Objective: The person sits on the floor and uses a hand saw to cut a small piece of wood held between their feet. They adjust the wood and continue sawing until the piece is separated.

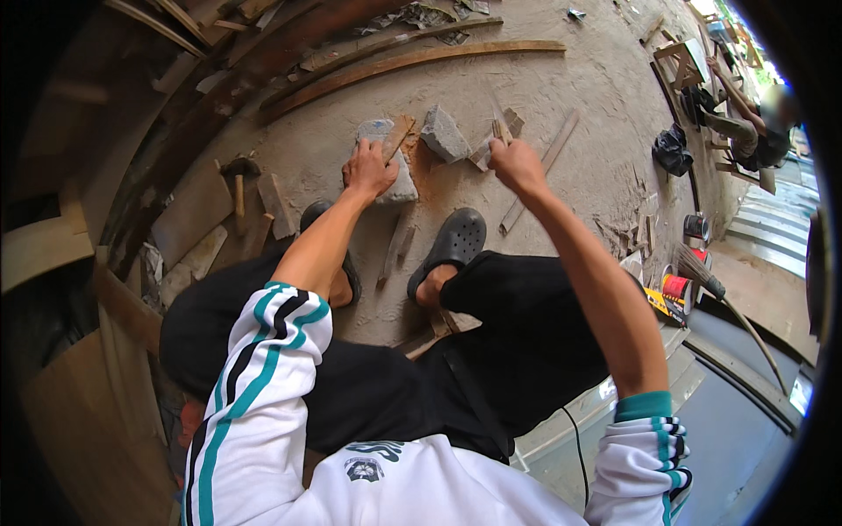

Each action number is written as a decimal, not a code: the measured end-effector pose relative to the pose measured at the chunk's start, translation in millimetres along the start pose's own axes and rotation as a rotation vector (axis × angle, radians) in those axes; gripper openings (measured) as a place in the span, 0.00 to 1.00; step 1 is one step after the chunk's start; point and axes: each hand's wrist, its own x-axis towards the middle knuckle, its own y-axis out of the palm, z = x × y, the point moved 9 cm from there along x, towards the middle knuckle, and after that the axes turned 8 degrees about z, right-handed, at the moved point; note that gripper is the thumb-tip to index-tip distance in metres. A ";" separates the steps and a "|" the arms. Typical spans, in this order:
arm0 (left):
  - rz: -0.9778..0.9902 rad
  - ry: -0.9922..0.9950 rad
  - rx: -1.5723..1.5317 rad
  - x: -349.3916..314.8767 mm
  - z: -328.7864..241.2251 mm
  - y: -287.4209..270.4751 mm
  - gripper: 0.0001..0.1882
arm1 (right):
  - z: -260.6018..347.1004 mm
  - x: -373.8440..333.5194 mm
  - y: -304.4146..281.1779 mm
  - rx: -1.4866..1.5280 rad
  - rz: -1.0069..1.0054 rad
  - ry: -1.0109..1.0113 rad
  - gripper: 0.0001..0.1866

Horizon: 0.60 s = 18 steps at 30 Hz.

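Observation:
My left hand (370,168) is closed round a short piece of wood (400,136), holding it slanted over a pale concrete block (402,187) on the ground. To the right, my right hand (517,164) grips the wooden handle of a bladed tool (501,128). Its thin blade points away from me and is blurred, so its exact kind is unclear. Between the hands stands a grey chunk of concrete (445,134). Orange-brown wood dust (422,175) lies beside the block.
Long wooden strips (430,61) lie at the far side. A hammer (239,188) and boards (193,215) are on the left. A black bag (672,151), a broom (702,270) and cans (675,287) stand right. Another person (745,131) sits at the far right.

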 end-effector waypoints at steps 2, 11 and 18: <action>-0.063 0.021 -0.013 19.8 15.4 1.0 0.26 | 10.6 13.2 24.0 -0.001 -0.139 -0.014 0.28; -0.115 0.109 -0.012 40.2 20.8 32.9 0.28 | -16.7 85.8 118.7 -0.079 -0.245 -0.122 0.29; -0.004 -0.174 0.081 49.1 27.7 29.9 0.44 | -2.1 111.3 126.6 -0.086 -0.154 -0.131 0.26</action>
